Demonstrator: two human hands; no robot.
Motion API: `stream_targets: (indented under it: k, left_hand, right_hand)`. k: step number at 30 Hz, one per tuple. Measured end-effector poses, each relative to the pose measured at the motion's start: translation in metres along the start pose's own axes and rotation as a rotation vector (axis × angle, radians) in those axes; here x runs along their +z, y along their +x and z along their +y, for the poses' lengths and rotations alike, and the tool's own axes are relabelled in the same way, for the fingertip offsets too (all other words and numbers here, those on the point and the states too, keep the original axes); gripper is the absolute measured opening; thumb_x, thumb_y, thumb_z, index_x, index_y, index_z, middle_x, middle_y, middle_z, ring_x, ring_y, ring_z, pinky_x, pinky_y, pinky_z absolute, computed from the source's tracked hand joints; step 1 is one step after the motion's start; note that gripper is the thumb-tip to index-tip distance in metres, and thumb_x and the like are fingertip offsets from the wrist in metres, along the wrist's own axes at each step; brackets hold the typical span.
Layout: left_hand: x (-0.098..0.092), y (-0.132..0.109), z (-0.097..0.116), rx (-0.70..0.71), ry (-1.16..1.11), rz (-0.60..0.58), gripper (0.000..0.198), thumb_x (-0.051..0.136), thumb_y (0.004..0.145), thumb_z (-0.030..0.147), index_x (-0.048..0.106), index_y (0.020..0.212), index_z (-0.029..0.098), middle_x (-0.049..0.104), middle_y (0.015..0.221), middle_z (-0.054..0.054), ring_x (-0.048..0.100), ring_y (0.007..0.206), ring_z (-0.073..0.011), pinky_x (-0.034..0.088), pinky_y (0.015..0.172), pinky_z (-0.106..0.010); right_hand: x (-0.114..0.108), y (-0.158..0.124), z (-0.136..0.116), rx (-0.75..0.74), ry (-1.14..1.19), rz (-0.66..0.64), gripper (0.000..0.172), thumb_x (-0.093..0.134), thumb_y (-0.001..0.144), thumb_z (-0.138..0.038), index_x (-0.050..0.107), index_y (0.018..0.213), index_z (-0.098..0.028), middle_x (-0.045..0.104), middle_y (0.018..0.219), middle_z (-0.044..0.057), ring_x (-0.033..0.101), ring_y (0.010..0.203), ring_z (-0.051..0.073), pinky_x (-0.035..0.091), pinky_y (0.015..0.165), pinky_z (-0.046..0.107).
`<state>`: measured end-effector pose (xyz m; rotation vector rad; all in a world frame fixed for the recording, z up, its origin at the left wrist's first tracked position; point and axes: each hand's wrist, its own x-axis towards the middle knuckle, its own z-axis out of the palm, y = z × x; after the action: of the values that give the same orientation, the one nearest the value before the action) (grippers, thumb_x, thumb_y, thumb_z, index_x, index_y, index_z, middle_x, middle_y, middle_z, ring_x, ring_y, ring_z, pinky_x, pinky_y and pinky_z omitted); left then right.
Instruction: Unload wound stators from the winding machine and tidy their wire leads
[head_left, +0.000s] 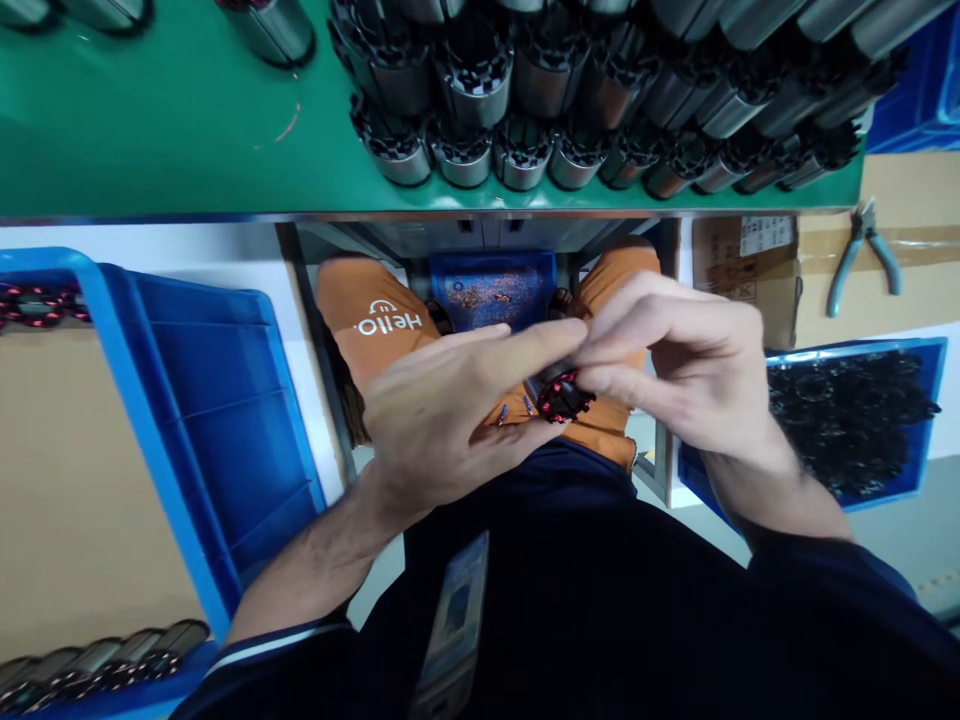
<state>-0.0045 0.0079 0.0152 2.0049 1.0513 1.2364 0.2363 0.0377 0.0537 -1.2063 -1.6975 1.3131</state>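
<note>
A metal cylinder with red windings and black end teeth (564,397) is held above my lap. My left hand (457,405) closes round it from the left, its fingers reaching over the far side and beneath it. Against its right side rest the bent fingers and thumb of my right hand (675,365), slightly blurred; whether they pinch a small part or wire as well is too unclear to tell. Rows of similar cylinders with black toothed ends (523,155) stand on the green bench (187,130) beyond my hands.
Blue crates (217,400) stand at the left, with wound cylinders inside. Pliers (862,255) lie on a cardboard box (825,280) at the right, near a blue tray (934,400) of black parts. A blue bin (491,262) with copper-coloured scraps sits below the bench.
</note>
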Motion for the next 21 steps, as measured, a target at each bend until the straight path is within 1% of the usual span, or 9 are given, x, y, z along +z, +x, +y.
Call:
stream_targets:
  k: [2, 4, 6, 8, 11, 14, 17, 19, 21]
  left_hand:
    - [0.0, -0.001, 0.001, -0.002, 0.027, 0.026, 0.057, 0.095, 0.093, 0.033, 0.075, 0.146, 0.044, 0.084, 0.125, 0.007, 0.084, 0.105, -0.0237, 0.071, 0.105, -0.045]
    - [0.0, 0.0, 0.003, -0.048, 0.033, 0.095, 0.05, 0.097, 0.091, 0.034, 0.08, 0.137, 0.045, 0.084, 0.12, 0.006, 0.082, 0.101, -0.0233, 0.069, 0.106, -0.047]
    - [0.0, 0.003, 0.005, -0.128, 0.045, 0.155, 0.042, 0.098, 0.089, 0.037, 0.084, 0.128, 0.044, 0.084, 0.113, 0.005, 0.08, 0.099, -0.0243, 0.068, 0.106, -0.05]
    - [0.0, 0.007, 0.007, -0.195, 0.066, 0.18, 0.035, 0.099, 0.087, 0.043, 0.086, 0.119, 0.04, 0.084, 0.105, 0.003, 0.078, 0.096, -0.0259, 0.067, 0.101, -0.053]
    - [0.0, 0.014, 0.007, -0.265, 0.072, 0.168, 0.029, 0.096, 0.089, 0.047, 0.086, 0.115, 0.038, 0.084, 0.103, 0.003, 0.077, 0.096, -0.0265, 0.067, 0.096, -0.055]
    - [0.002, 0.015, 0.007, -0.217, 0.095, 0.188, 0.022, 0.089, 0.097, 0.048, 0.084, 0.117, 0.041, 0.083, 0.105, 0.004, 0.079, 0.101, -0.0261, 0.067, 0.097, -0.055]
    - [0.004, 0.012, 0.009, -0.16, 0.157, 0.201, 0.026, 0.089, 0.099, 0.046, 0.08, 0.123, 0.042, 0.082, 0.11, 0.006, 0.078, 0.102, -0.0227, 0.068, 0.098, -0.052]
    - [0.006, 0.01, 0.011, -0.171, 0.15, 0.183, 0.037, 0.092, 0.097, 0.045, 0.074, 0.129, 0.04, 0.08, 0.117, 0.006, 0.075, 0.108, -0.0213, 0.067, 0.101, -0.05]
    - [0.008, 0.009, 0.011, -0.179, 0.099, 0.154, 0.044, 0.09, 0.098, 0.049, 0.068, 0.133, 0.036, 0.076, 0.123, 0.002, 0.071, 0.117, -0.0225, 0.065, 0.105, -0.049]
  right_hand:
    - [0.0, -0.001, 0.003, 0.027, 0.051, 0.086, 0.023, 0.097, 0.089, -0.048, 0.084, 0.095, -0.03, 0.075, 0.093, 0.005, 0.074, 0.09, 0.025, 0.067, 0.084, 0.045]
    - [0.001, -0.002, 0.004, 0.071, 0.063, 0.2, 0.025, 0.091, 0.095, -0.053, 0.08, 0.095, -0.031, 0.075, 0.09, 0.003, 0.072, 0.083, 0.023, 0.067, 0.083, 0.045]
    - [0.003, -0.003, 0.005, 0.115, 0.009, 0.322, 0.028, 0.08, 0.102, -0.06, 0.076, 0.098, -0.033, 0.074, 0.093, 0.004, 0.071, 0.084, 0.023, 0.068, 0.086, 0.045]
    - [0.007, -0.007, 0.006, 0.068, -0.061, 0.378, 0.029, 0.08, 0.1, -0.064, 0.076, 0.104, -0.035, 0.075, 0.099, 0.006, 0.072, 0.092, 0.026, 0.068, 0.091, 0.047]
    - [0.017, -0.013, 0.01, -0.155, -0.085, 0.29, 0.034, 0.096, 0.088, -0.052, 0.083, 0.114, -0.035, 0.076, 0.102, 0.006, 0.073, 0.1, 0.03, 0.066, 0.094, 0.051]
    - [0.026, -0.013, 0.013, -0.289, -0.052, 0.233, 0.025, 0.096, 0.09, -0.03, 0.086, 0.112, -0.035, 0.079, 0.1, 0.003, 0.073, 0.094, 0.026, 0.064, 0.092, 0.049]
    - [0.026, -0.01, 0.015, -0.308, -0.048, 0.244, 0.024, 0.091, 0.093, -0.018, 0.087, 0.108, -0.035, 0.08, 0.097, 0.001, 0.071, 0.09, 0.024, 0.063, 0.094, 0.048]
    - [0.022, -0.008, 0.014, -0.293, -0.052, 0.246, 0.021, 0.09, 0.094, -0.021, 0.087, 0.108, -0.036, 0.079, 0.095, 0.002, 0.072, 0.092, 0.026, 0.064, 0.098, 0.051]
    - [0.02, -0.007, 0.013, -0.275, -0.03, 0.235, 0.016, 0.092, 0.094, -0.028, 0.088, 0.106, -0.036, 0.078, 0.094, 0.003, 0.073, 0.093, 0.027, 0.064, 0.098, 0.051]
